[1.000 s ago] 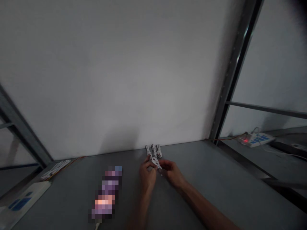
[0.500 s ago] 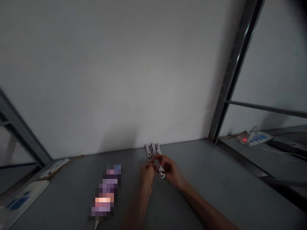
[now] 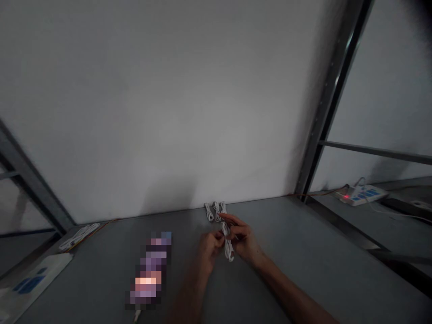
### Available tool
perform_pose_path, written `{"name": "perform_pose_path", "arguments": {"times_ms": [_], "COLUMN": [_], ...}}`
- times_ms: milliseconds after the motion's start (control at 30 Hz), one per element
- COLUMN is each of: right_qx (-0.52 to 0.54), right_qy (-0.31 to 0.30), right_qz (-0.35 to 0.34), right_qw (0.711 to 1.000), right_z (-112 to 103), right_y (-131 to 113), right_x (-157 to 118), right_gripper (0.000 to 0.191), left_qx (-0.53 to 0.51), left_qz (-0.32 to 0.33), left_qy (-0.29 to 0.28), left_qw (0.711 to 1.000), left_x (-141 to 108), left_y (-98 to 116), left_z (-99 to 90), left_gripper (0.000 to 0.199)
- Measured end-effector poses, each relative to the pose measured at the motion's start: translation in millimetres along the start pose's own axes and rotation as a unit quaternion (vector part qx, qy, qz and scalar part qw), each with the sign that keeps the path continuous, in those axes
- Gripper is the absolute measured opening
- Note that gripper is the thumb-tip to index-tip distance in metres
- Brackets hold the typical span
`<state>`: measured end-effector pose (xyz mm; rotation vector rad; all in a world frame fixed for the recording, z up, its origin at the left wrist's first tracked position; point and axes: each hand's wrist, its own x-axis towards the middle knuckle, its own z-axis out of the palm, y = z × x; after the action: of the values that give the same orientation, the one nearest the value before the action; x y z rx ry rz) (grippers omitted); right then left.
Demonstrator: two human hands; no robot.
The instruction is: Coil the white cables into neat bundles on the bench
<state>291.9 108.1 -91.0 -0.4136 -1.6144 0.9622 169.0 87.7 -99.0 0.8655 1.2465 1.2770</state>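
Head view: on the grey desk (image 3: pixel 286 279), a white-and-blue strip (image 3: pixel 42 281) and a pixelated object (image 3: pixel 148 270) are laid left of the left hand (image 3: pixel 212 245), its fingertips pinched at a white coiled cable (image 3: pixel 228 247). Behind, three similar bundles (image 3: pixel 216 211) are lined up near the wall (image 3: pixel 216 112). The coiled cable, held between both hands, is also pinched by the right hand (image 3: pixel 243 239), one finger extended towards the bundles.

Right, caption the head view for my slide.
Both hands hold a coiled white cable over a grey surface, with three similar coils lying near the wall.
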Motion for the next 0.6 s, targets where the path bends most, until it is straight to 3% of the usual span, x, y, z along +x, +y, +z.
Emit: {"name": "perform_pose_path", "arguments": {"times_ms": [133, 267, 600], "right_qx": [-0.006, -0.020, -0.053], "right_qy": [-0.002, 0.035, 0.048], "right_qz": [0.037, 0.083, 0.097], "right_qw": [0.999, 0.996, 0.993], "right_z": [-0.9, -3.0, -2.8], "right_y": [2.2, 10.0, 13.4], "right_x": [-1.2, -3.6, -4.7], "right_gripper": [0.021, 0.012, 0.011], "left_qx": [-0.034, -0.061, 0.017], "left_qz": [-0.009, -0.032, -0.029], "left_qy": [-0.020, -0.047, -0.017], "left_qw": [0.999, 0.997, 0.999], "left_x": [-0.7, -5.4, -7.8], "left_y": [5.3, 14.1, 20.9], "left_z": [-4.3, -8.6, -6.0], "left_gripper": [0.017, 0.026, 0.043]}}
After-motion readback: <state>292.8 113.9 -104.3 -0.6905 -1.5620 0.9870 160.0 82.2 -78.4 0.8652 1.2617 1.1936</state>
